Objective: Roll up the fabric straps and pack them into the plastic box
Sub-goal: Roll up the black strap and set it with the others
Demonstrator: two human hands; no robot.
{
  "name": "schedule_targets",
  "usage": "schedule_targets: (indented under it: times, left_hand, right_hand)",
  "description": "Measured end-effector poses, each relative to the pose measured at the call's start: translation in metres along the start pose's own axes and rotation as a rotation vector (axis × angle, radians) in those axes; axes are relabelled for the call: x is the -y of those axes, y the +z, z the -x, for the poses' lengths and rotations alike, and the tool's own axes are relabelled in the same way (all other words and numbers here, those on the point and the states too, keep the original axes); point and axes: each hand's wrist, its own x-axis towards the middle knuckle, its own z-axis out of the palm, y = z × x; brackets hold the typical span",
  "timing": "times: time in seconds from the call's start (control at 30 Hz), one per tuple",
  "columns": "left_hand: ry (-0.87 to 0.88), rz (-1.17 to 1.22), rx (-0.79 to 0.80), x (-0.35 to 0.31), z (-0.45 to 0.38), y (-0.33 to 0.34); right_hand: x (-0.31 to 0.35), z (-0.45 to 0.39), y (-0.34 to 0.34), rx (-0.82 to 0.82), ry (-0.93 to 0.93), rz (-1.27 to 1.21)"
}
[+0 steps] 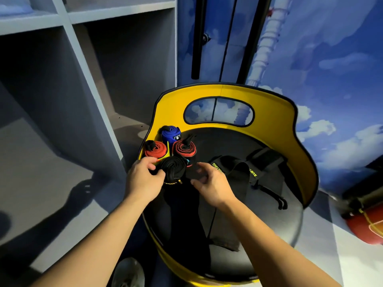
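— What's on your far left?

— A grey shelf unit [87, 59] with open compartments. Nothing of the task sits in it that I can make out.

— And the rolls, how many?

— Four. Counting from the left: one red roll [155, 150] at the left rim, one blue roll [171, 135] behind it against the yellow wall, one black roll [173, 169] in front, and one more red roll with black edging [185, 149] just right of the blue. They stand packed together, touching, at the left side of the round seat [269, 214].

— Where's the plastic box?

— I can't tell. A bit of yellow-green shows between the rolls, but whether that is a box under them I can't say.

— Your hands?

— Two, both on the black roll. My left hand [143, 179] grips its left side, thumb and fingers curled round it. My right hand [211, 183] pinches the loose black tail of that strap, just right of the roll. The hands are near each other, not touching.

— Anything unrolled?

— At least two black straps with yellow-green lettering [234, 168] lie flat on the seat to the right of my hands, overlapping; an exact count is hard in the dark. One thin black cord [275, 196] trails off them.

— Further right?

— The yellow backrest [306, 168] curves around the seat, with one oval cutout. Beyond it a wall painted with clouds [331, 59], and one red object [366, 226] low at the right edge.
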Motion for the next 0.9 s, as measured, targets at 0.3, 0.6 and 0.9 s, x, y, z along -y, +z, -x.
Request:
schedule_targets:
  times: [0.3, 0.6, 0.9]
  left_hand:
    - [0.162, 0.136, 0.251, -0.064, 0.051, 0.045]
    - [0.205, 0.108, 0.303, -0.088, 0.064, 0.093]
    - [0.004, -0.033, 0.415, -0.089, 0.019, 0.143]
  right_hand:
    - [-0.039, 0.055, -0.092, -0.15, 0.117, 0.034]
    - [-0.079, 0.072, -0.121, -0.182, 0.207, 0.058]
    - [-0.085, 0.002, -0.109, -0.125, 0.167, 0.167]
